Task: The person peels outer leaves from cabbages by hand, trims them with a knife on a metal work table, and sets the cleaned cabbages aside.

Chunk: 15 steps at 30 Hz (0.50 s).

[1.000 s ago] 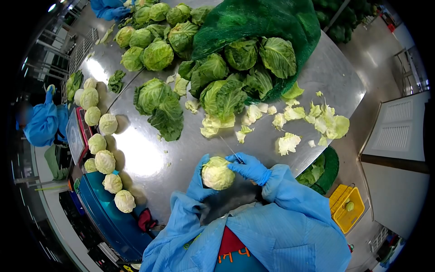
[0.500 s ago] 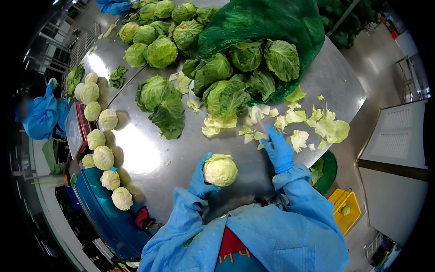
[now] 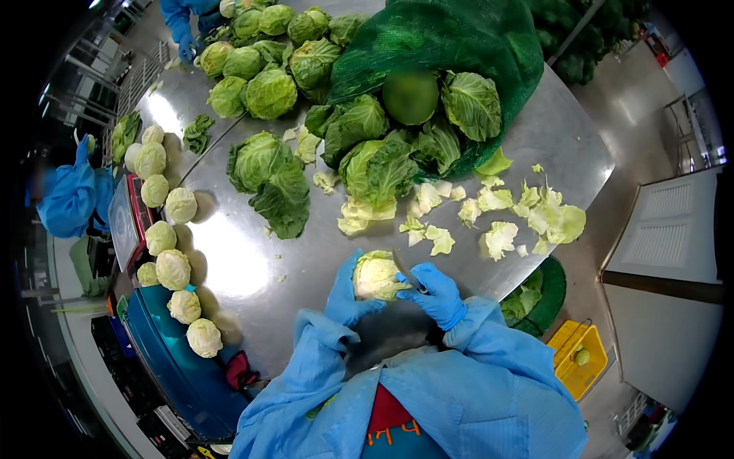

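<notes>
A pale, trimmed cabbage (image 3: pixel 373 275) is held in front of my body by my left hand (image 3: pixel 349 293), whose blue-gloved fingers wrap its left side. My right hand (image 3: pixel 437 294), gloved too, is closed around the handle of a knife (image 3: pixel 404 267). The knife's blade points up and away along the right side of the cabbage. Where exactly the edge meets the leaves I cannot tell. Beyond my hands lie cut leaf scraps (image 3: pixel 501 239) and untrimmed green cabbages (image 3: pixel 376 170).
A green mesh bag (image 3: pixel 459 46) spills cabbages onto the metal table (image 3: pixel 321 264). Trimmed cabbages (image 3: pixel 173 269) line the left edge beside a scale (image 3: pixel 122 214). A yellow crate (image 3: pixel 579 356) and a green basket (image 3: pixel 552 302) stand low at right. Co-workers' blue sleeves (image 3: pixel 69 200) show at left and top.
My right hand has come in from the scraps toward the cabbage with the knife. The cabbage has turned and shifted slightly right. A co-worker's arm at the top has reached lower.
</notes>
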Motion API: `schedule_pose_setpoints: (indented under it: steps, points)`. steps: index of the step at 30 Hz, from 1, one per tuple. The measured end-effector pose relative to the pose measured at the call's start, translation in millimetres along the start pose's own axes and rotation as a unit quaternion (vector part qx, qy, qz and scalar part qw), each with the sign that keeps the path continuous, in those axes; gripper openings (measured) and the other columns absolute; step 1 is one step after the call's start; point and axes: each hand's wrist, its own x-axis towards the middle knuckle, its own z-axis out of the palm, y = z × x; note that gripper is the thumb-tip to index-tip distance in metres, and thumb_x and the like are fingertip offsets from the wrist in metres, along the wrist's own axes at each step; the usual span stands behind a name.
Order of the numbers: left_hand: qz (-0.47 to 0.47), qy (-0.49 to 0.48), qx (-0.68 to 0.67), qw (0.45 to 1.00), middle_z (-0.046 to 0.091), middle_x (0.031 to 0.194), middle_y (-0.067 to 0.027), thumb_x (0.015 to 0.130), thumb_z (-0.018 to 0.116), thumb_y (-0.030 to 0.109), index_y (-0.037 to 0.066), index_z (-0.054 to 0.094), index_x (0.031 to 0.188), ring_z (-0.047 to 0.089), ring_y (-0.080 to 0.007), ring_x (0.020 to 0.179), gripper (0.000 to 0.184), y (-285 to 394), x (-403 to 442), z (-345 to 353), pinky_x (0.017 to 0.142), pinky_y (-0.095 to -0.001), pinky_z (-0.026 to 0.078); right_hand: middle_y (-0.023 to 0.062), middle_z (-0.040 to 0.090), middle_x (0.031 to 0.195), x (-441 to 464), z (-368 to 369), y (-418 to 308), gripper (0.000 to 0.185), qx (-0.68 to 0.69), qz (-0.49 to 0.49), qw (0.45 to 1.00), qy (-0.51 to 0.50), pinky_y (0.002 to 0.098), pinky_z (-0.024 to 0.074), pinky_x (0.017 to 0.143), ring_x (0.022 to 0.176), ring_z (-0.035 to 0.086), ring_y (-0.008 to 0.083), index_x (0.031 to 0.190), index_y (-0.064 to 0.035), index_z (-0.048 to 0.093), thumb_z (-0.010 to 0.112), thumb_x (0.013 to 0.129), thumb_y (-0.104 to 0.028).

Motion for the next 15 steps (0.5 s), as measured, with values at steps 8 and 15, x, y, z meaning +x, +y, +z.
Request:
schedule_pose_setpoints:
  steps: [8, 15]
  points:
    - [-0.012, 0.026, -0.006, 1.000, 0.043, 0.139, -0.0176, 0.060, 0.082, -0.004, -0.001, 0.022, 0.147, 0.048, -0.0279, 0.125, 0.106, 1.8, 3.7, 4.4, 0.104, -0.0379, 0.042, 0.0069, 0.060, 0.080, -32.1, -6.9, 31.1, 0.029, 0.039, 0.044, 0.997, 0.057, 0.0286, 0.0477, 0.062, 0.064, 0.056, 0.0169, 0.098, -0.0082, 0.068, 0.081, 0.074, -0.019]
    - [0.024, 0.031, -0.004, 0.999, 0.045, 0.136, -0.0188, 0.061, 0.086, 0.009, -0.001, 0.022, 0.146, 0.048, -0.0302, 0.125, 0.107, -2.2, 7.8, 12.7, 0.103, -0.0409, 0.042, 0.0092, 0.057, 0.110, -19.3, -71.5, 29.7, 0.056, -0.183, 0.111, 0.974, 0.071, 0.0301, 0.0484, 0.076, 0.090, 0.058, 0.0183, 0.131, -0.0114, 0.055, 0.075, 0.079, -0.016]
